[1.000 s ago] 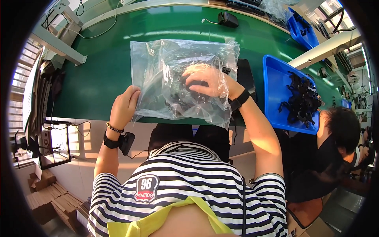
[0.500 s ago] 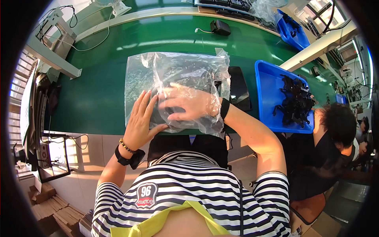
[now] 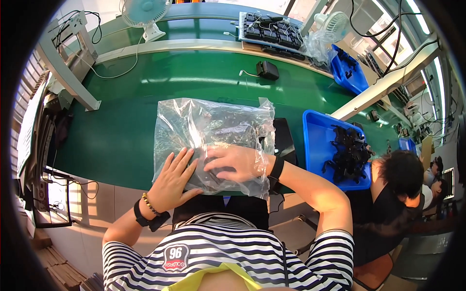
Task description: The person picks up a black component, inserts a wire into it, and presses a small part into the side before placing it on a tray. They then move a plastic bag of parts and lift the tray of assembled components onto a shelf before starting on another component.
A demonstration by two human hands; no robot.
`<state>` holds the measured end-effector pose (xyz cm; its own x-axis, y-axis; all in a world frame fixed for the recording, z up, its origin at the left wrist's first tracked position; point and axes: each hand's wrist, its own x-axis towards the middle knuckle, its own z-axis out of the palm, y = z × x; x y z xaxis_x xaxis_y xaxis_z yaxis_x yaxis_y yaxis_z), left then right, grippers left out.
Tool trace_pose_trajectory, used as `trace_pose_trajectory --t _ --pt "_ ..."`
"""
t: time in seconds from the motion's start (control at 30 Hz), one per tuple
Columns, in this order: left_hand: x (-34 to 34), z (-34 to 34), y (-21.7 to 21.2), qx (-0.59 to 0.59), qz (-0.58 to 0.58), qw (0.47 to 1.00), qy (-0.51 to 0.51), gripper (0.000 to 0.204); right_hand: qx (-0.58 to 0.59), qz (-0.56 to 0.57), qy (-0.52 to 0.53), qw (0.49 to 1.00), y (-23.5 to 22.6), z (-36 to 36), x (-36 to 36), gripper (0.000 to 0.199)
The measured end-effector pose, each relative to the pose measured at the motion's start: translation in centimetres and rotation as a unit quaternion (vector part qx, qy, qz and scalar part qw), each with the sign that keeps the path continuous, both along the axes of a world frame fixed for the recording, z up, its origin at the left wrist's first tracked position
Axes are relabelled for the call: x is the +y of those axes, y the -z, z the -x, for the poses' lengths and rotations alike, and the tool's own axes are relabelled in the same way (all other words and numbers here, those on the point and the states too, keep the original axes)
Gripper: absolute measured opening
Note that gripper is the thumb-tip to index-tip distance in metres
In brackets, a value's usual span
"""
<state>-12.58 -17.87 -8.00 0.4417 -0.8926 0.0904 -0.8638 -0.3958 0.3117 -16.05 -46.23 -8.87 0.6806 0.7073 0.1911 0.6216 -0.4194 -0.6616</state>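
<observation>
A large clear plastic bag [image 3: 174, 119] lies crumpled on the green bench in front of me. My right hand [image 3: 238, 162] is inside it, having entered through the opening on the right, with fingers apart and slightly bent. Glare and folds blur what lies under those fingers; a dark patch shows there. Spread flat over the bag's near left part, my left hand [image 3: 174, 175] presses on the film with its fingers apart. A black flat panel [image 3: 285, 138] lies against the bag's right edge, partly covered by it.
Right of the panel stands a blue tray [image 3: 313, 145] heaped with black parts [image 3: 349, 153]. A small black box [image 3: 267, 71] with a white cable sits farther back. Behind are a fan [image 3: 144, 12] and a rack of black units [image 3: 272, 31]. Another person [image 3: 403, 174] sits at the right.
The view has tilted up, so the bench things appear lower and more of the back shows. Inside the bag, my right hand's fingers have shifted slightly. My left hand stays on the film.
</observation>
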Motion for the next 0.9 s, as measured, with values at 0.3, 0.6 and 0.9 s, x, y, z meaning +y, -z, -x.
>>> trace_pose_trajectory --t 0.3,0.6,0.9 --pt "-1.5 -13.8 -10.5 0.117 0.045 0.992 -0.008 0.044 0.034 -0.029 0.143 0.989 -4.5 0.3 -7.4 0.031" --pt "-16.5 -30.3 -5.6 0.347 0.077 0.930 -0.097 0.040 -0.126 0.055 0.377 0.916 -8.5 8.3 -6.9 0.016" --pt "-33.2 -40.2 4.6 0.534 0.241 0.766 -0.264 0.043 -0.086 0.020 0.503 0.860 -2.2 15.1 -3.3 0.025"
